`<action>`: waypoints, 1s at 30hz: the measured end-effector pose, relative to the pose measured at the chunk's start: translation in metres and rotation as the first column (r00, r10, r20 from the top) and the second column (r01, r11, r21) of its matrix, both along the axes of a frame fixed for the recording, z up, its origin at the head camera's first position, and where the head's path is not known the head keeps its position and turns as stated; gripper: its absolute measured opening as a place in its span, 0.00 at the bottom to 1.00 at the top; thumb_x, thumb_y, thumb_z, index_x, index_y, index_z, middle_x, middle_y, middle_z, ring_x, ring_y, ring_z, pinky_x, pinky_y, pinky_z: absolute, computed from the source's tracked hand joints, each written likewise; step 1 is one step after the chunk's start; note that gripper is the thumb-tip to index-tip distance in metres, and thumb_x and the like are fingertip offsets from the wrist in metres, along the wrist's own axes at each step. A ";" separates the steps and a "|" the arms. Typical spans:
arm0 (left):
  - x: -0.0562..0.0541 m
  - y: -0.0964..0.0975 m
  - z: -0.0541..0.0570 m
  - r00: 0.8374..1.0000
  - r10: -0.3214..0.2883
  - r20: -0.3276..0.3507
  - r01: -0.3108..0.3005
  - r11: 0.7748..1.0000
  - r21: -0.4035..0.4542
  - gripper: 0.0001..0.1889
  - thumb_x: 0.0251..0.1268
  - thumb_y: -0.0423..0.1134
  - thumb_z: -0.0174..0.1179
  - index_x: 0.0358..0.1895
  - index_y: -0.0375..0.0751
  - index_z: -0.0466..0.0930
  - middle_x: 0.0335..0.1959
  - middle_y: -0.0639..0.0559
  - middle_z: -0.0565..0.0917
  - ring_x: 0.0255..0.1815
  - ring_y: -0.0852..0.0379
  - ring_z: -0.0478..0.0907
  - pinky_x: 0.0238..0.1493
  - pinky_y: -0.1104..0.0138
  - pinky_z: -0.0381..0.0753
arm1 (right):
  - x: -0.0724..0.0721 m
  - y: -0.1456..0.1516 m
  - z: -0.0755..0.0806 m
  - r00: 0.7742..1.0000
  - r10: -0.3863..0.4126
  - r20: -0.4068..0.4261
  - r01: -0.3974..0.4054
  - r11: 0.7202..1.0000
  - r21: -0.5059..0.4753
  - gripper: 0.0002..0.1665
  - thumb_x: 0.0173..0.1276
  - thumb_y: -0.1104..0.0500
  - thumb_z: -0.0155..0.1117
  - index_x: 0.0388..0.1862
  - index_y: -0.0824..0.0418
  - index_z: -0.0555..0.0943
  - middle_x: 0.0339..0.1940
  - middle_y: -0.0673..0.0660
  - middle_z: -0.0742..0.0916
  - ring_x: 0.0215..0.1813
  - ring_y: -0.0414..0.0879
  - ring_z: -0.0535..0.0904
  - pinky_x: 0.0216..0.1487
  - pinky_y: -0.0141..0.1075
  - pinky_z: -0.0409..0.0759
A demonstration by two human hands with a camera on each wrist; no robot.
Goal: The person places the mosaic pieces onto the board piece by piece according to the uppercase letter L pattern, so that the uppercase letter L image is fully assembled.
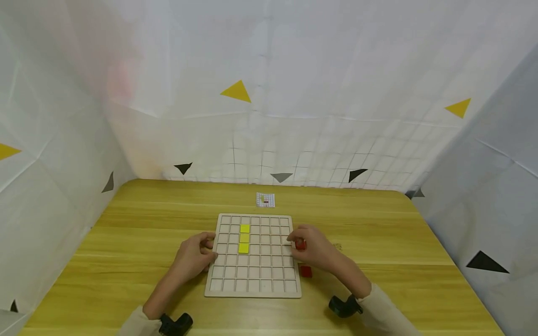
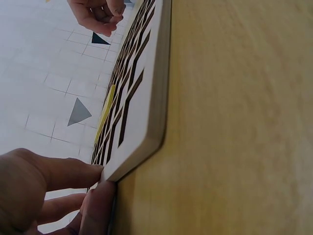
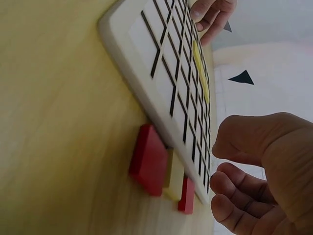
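Note:
A pale wooden grid board (image 1: 254, 294) lies on the table, with a column of yellow squares (image 1: 244, 238) in its upper left part. At the board's left edge my left hand (image 1: 194, 254) pinches the rim between thumb and fingers, closer in the left wrist view. Over the right edge hovers my right hand (image 1: 313, 247). Its fingers are loosely bent, and the right wrist view shows a gap between thumb and fingertips with nothing in it. Beside that edge sit a red tile (image 3: 149, 160), a pale yellow tile (image 3: 174, 175) and another red tile (image 3: 186, 196); the hand partly covers these in the head view.
Behind the board lies a small card (image 1: 265, 200) printed with a grid and coloured marks. White sheets (image 1: 269, 140) with triangle marks stand round the back and sides of the wooden table (image 1: 159, 200). A dark wrist camera (image 1: 345, 306) sits below the right forearm.

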State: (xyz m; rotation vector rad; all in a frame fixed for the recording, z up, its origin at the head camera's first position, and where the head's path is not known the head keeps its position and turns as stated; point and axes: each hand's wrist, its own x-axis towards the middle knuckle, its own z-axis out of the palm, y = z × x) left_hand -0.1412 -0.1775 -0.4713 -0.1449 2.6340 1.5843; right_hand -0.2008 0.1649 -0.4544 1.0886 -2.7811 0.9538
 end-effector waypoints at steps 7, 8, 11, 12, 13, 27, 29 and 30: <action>-0.001 0.000 -0.001 1.000 0.005 0.005 -0.005 1.000 -0.002 0.28 0.56 0.25 0.67 0.63 0.31 0.76 0.41 0.44 0.79 0.32 0.56 0.81 0.21 0.64 0.82 | 0.006 0.013 -0.001 0.998 -0.045 0.033 0.045 0.999 0.015 0.14 0.52 0.69 0.71 0.40 0.62 0.87 0.32 0.52 0.80 0.34 0.47 0.76 0.31 0.32 0.77; -0.001 0.000 -0.001 1.000 0.005 0.007 -0.005 1.000 -0.001 0.28 0.56 0.25 0.67 0.63 0.31 0.76 0.41 0.44 0.79 0.32 0.56 0.81 0.21 0.64 0.82 | 0.007 0.015 -0.001 0.998 -0.053 0.040 0.052 0.998 0.020 0.15 0.52 0.69 0.71 0.41 0.62 0.87 0.33 0.52 0.81 0.35 0.46 0.76 0.32 0.32 0.78; -0.001 0.001 -0.001 1.000 0.006 0.013 -0.006 1.000 0.000 0.28 0.56 0.25 0.68 0.63 0.32 0.76 0.41 0.45 0.79 0.33 0.55 0.81 0.21 0.64 0.82 | 0.009 0.020 -0.001 0.997 -0.060 0.045 0.058 0.998 0.031 0.15 0.52 0.68 0.73 0.41 0.61 0.87 0.35 0.51 0.82 0.35 0.45 0.76 0.32 0.32 0.78; -0.001 0.001 -0.001 1.000 0.007 0.014 -0.007 1.000 0.000 0.28 0.56 0.25 0.68 0.63 0.32 0.76 0.41 0.45 0.79 0.33 0.56 0.81 0.21 0.64 0.82 | 0.009 0.021 -0.002 0.998 -0.053 0.036 0.052 0.998 0.030 0.15 0.52 0.68 0.73 0.41 0.61 0.87 0.35 0.52 0.82 0.35 0.45 0.76 0.33 0.33 0.79; -0.001 0.001 -0.001 1.000 0.008 0.014 -0.008 1.000 0.000 0.28 0.56 0.25 0.68 0.63 0.32 0.76 0.41 0.45 0.79 0.33 0.56 0.81 0.21 0.65 0.82 | 0.009 0.022 -0.002 0.998 -0.048 0.032 0.047 0.998 0.029 0.15 0.51 0.68 0.73 0.41 0.62 0.87 0.35 0.52 0.83 0.34 0.45 0.76 0.33 0.33 0.79; 0.001 0.001 0.001 1.000 0.007 0.020 -0.007 1.000 0.005 0.28 0.57 0.25 0.67 0.64 0.32 0.76 0.42 0.44 0.79 0.34 0.56 0.81 0.22 0.64 0.82 | 0.012 0.031 -0.011 1.000 -0.005 0.025 0.005 1.000 0.028 0.14 0.51 0.70 0.71 0.39 0.61 0.86 0.34 0.51 0.84 0.34 0.45 0.78 0.33 0.34 0.80; 0.001 0.001 0.002 1.000 0.005 0.020 -0.006 1.000 0.008 0.28 0.57 0.24 0.67 0.63 0.32 0.76 0.42 0.44 0.79 0.34 0.55 0.81 0.22 0.64 0.82 | 0.013 0.032 -0.011 0.999 -0.007 0.036 0.006 0.999 0.031 0.14 0.51 0.70 0.71 0.39 0.60 0.86 0.34 0.50 0.83 0.34 0.45 0.78 0.34 0.34 0.79; 0.001 0.001 0.001 1.000 0.004 0.018 -0.004 1.000 0.010 0.28 0.57 0.24 0.67 0.63 0.32 0.76 0.42 0.44 0.79 0.34 0.55 0.81 0.22 0.63 0.82 | 0.013 0.032 -0.011 0.999 -0.009 0.041 0.008 0.999 0.034 0.14 0.52 0.70 0.71 0.39 0.60 0.86 0.33 0.50 0.83 0.34 0.45 0.78 0.34 0.34 0.79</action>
